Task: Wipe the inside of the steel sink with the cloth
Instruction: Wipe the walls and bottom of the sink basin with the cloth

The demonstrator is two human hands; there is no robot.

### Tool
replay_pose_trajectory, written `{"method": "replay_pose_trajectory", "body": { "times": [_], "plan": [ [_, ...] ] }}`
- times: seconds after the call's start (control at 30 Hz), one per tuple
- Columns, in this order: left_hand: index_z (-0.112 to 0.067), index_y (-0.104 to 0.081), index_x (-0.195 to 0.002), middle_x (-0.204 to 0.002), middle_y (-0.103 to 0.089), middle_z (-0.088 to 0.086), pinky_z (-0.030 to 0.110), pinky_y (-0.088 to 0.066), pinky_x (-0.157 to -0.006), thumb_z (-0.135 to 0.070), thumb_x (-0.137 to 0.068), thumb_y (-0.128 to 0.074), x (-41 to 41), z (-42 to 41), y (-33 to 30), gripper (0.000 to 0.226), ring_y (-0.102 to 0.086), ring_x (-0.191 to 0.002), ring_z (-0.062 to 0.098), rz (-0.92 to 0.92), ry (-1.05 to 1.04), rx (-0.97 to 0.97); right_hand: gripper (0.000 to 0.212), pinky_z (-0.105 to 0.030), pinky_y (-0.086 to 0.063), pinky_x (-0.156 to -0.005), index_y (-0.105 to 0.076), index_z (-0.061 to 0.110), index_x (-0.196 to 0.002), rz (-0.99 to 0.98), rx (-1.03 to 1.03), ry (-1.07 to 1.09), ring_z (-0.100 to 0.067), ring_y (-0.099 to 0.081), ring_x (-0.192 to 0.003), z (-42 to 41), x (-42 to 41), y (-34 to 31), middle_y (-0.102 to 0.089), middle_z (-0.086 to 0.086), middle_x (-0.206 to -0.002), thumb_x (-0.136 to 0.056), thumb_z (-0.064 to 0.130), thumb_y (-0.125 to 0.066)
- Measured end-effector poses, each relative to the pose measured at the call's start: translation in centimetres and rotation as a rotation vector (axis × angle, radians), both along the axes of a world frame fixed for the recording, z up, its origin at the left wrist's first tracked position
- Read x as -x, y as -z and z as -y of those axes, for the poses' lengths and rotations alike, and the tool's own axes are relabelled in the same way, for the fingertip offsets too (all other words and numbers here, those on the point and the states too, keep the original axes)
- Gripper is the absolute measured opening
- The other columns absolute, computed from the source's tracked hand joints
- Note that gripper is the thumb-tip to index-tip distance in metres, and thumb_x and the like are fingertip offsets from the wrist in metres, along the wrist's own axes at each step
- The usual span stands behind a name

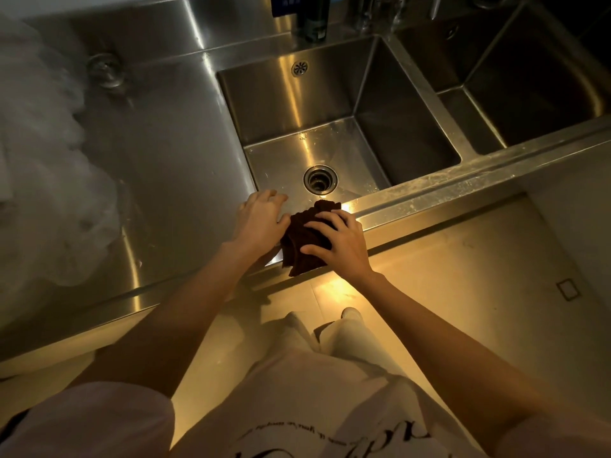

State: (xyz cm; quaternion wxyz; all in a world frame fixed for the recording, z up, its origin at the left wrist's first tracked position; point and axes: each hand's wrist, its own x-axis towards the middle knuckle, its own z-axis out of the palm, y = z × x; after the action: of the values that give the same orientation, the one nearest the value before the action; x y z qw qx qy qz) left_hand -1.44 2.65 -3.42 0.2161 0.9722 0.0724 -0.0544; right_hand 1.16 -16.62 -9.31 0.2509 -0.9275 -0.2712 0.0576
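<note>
My right hand [340, 241] lies on top of the dark cloth [305, 241], fingers spread and bent over it, pressing it onto the front rim of the sink [396, 200], with part of it hanging over the near edge. My left hand [263, 218] is just beside it, fingers loosely extended and holding nothing, its thumb side touching the cloth's left edge.

The cloth is not inside the sink yet; the basin lies just beyond my hands. I judge the wiping is hardly begun or between passes: pale streaks and specks show on the floor around the drain [320, 180], on the far wall and along the rim to the right of my hands, so nearly all remains.

White writing on a blue label [284, 4] far beyond my hands is too small to read. The dark lettering on my shirt [330, 408] is cursive and cut off, not legible.
</note>
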Motion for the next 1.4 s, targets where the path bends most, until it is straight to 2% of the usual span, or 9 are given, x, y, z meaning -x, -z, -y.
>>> {"method": "replay_pose_trajectory", "body": {
  "times": [0.3, 0.5, 0.73, 0.87, 1.07, 1.3, 1.4],
  "plan": [
    [-0.020, -0.050, -0.135, -0.141, -0.047, 0.005, 0.043, -0.038, -0.107, -0.027, -0.096, -0.050, 0.9, 0.2, -0.7, 0.039, -0.040, -0.131, 0.023, 0.035, -0.004, 0.006, 0.031, -0.035, -0.036, -0.094, -0.064, 0.023, -0.116, 0.080, -0.066, 0.036, -0.027, -0.047, -0.117, -0.9, 1.3, -0.1, -0.062, 0.001, -0.119, -0.089, 0.039, -0.060],
    [-0.019, -0.050, -0.135, -0.141, -0.046, 0.005, 0.044, -0.037, -0.107, -0.028, -0.097, -0.049, 1.1, 0.0, -1.9, 0.039, -0.040, -0.131, 0.023, 0.035, 0.002, -0.004, 0.031, -0.034, -0.036, -0.092, -0.060, 0.026, -0.121, -0.022, -0.142, 0.045, -0.025, -0.046, -0.113, -1.6, 1.0, -1.3, -0.059, 0.000, -0.120, -0.090, 0.030, -0.060],
    [-0.019, -0.056, -0.129, -0.134, -0.050, 0.006, 0.047, -0.041, -0.103, -0.029, -0.096, -0.051, -1.0, -0.4, -5.9, 0.035, -0.045, -0.125, 0.025, 0.095, -0.013, 0.048, 0.031, -0.038, -0.043, -0.092, -0.061, 0.022, -0.121, 0.046, -0.348, 0.149, -0.021, -0.049, -0.109, -1.5, 0.6, -5.0, -0.057, -0.002, -0.117, -0.090, 0.023, -0.062],
    [-0.018, -0.058, -0.128, -0.134, -0.051, 0.006, 0.047, -0.037, -0.104, -0.031, -0.097, -0.050, -2.7, 0.7, -9.1, 0.034, -0.044, -0.126, 0.027, 0.175, 0.026, -0.011, 0.030, -0.042, -0.044, -0.090, -0.062, 0.022, -0.120, 0.118, -0.437, 0.218, -0.020, -0.048, -0.108, -1.0, 0.0, -8.1, -0.057, -0.003, -0.115, -0.090, 0.021, -0.062],
    [-0.019, -0.056, -0.130, -0.136, -0.051, 0.005, 0.044, -0.034, -0.105, -0.034, -0.098, -0.045, -4.2, 3.4, -12.7, 0.037, -0.042, -0.128, 0.026, 0.261, 0.098, -0.083, 0.028, -0.044, -0.045, -0.088, -0.063, 0.022, -0.119, 0.201, -0.556, 0.323, -0.016, -0.047, -0.106, 1.8, -1.5, -13.1, -0.055, 0.001, -0.113, -0.091, 0.021, -0.062],
    [-0.019, -0.055, -0.131, -0.136, -0.052, 0.003, 0.044, -0.034, -0.106, -0.038, -0.099, -0.044, -7.5, 8.5, -16.8, 0.039, -0.042, -0.128, 0.022, 0.365, 0.181, 0.011, 0.027, -0.046, -0.043, -0.091, -0.064, 0.020, -0.117, 0.353, -0.615, 0.481, -0.016, -0.047, -0.107, 7.8, -2.9, -17.5, -0.056, 0.000, -0.111, -0.090, 0.017, -0.063],
    [-0.019, -0.054, -0.133, -0.135, -0.052, 0.003, 0.043, -0.033, -0.107, -0.038, -0.099, -0.044, -8.9, 11.5, -17.8, 0.040, -0.043, -0.127, 0.022, 0.400, 0.249, -0.009, 0.026, -0.047, -0.043, -0.092, -0.064, 0.020, -0.116, 0.394, -0.631, 0.561, -0.016, -0.047, -0.106, 11.2, -3.3, -18.5, -0.055, 0.001, -0.110, -0.090, 0.017, -0.063]
  ]
}}
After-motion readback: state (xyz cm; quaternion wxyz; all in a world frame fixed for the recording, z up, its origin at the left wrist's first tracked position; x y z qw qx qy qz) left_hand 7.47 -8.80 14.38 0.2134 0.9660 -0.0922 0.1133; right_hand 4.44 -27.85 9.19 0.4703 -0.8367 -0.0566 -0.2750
